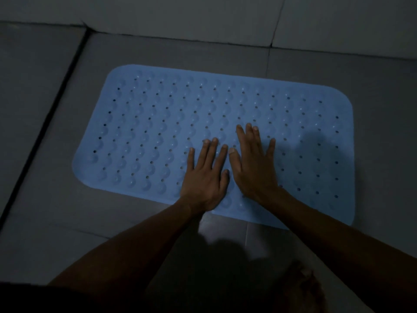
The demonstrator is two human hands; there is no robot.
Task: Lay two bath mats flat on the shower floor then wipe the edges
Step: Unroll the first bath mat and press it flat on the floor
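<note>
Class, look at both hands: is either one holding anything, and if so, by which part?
Nothing is held. The left hand and right hand lie flat, fingers straight, pressing on the blue bath mat near its front edge.

Two bare forearms, sleeveless to the frame's edge, end in the left hand (204, 177) and right hand (255, 163), ringless, nails short; a bare foot (301, 288) shows below.

bare tiled floor (45, 132) open all round the blue mat (158, 123), wall (203, 14) close behind its far edge
</note>
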